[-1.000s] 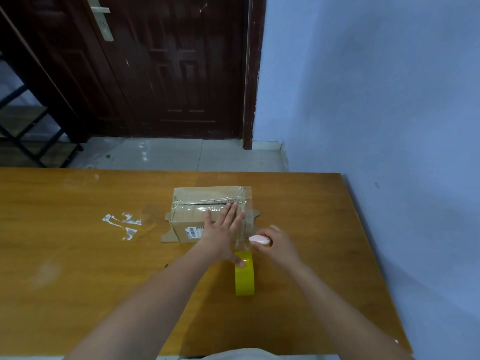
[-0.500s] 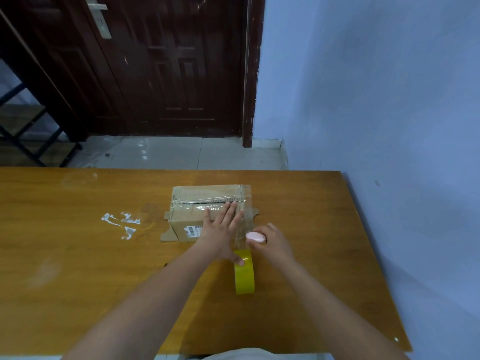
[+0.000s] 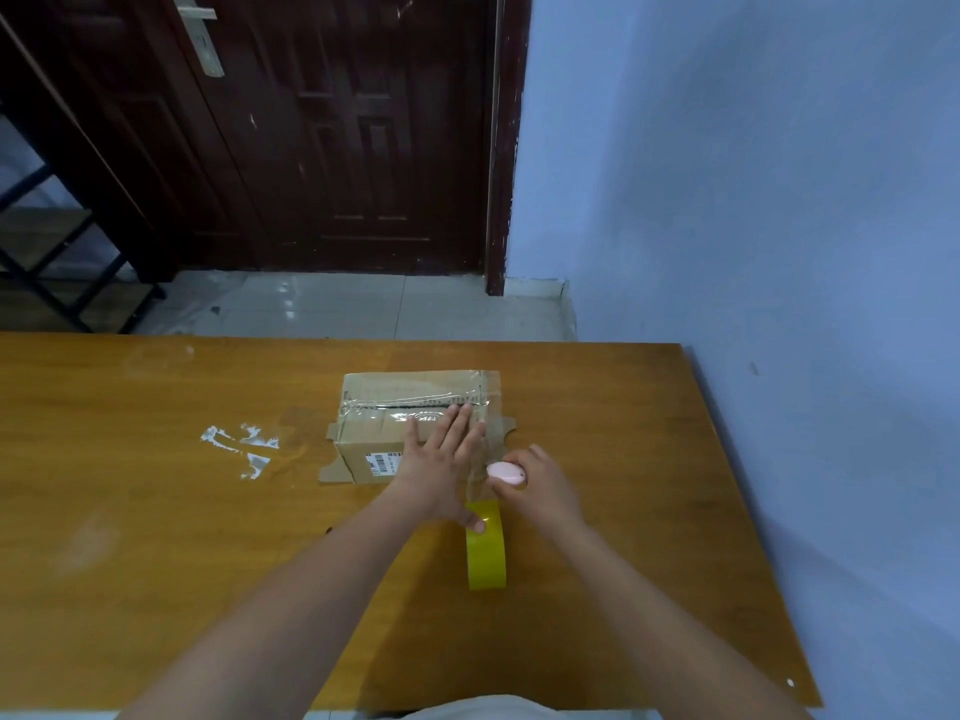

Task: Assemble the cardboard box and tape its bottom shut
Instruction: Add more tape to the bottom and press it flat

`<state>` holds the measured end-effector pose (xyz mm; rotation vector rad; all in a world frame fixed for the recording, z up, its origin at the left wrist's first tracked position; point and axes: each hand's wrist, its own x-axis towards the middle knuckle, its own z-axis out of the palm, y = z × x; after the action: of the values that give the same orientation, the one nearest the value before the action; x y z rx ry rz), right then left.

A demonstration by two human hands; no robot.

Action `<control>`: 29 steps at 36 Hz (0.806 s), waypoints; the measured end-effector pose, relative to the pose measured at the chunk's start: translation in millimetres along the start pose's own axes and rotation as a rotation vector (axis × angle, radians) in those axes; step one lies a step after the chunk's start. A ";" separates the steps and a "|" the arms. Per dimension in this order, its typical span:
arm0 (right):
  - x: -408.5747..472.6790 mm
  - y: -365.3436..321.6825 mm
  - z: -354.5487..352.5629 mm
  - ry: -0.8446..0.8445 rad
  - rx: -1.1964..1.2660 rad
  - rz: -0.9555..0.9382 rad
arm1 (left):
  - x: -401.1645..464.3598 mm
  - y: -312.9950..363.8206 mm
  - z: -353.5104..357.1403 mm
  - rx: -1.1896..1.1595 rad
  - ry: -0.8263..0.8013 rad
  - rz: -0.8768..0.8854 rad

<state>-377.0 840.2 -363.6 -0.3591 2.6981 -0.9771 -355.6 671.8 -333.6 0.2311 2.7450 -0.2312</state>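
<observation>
Cardboard box (image 3: 384, 407), brown, small, rectangular, sits centre frame on the orange-brown wooden table (image 3: 156, 537), clear tape glossy across its upper face, barcode label on the near side, flap tabs sticking out at its base left and right. Left hand (image 3: 441, 459) lies flat on the box's near right part, fingers straight and together, thumb reaching down to touch the yellow tape roll (image 3: 487, 550), which stands on edge just below the box. A clear strip of tape runs from roll up to box between the hands. Right hand (image 3: 540, 483) just right of the box, fingers curled round a small pink oval tool (image 3: 505, 474). White scraps or smears (image 3: 241, 446) on the table left of the box. Table fills the lower half of the frame; far edge mid-frame. Beyond it pale tiled floor (image 3: 363, 304), dark brown panelled door (image 3: 337, 132) upper centre with a metal handle plate (image 3: 200, 36), blue wall (image 3: 753, 200) along the right, black metal-frame shelf (image 3: 47, 262) at left edge.
</observation>
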 end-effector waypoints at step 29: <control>1.3 -3.4 6.4 0.060 -0.078 0.046 | -2.8 0.6 -2.7 0.033 0.011 0.005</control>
<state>-375.7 833.5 -366.3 -0.2861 2.7910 -0.8863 -353.8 672.6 -330.2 0.2481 2.7527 -0.2743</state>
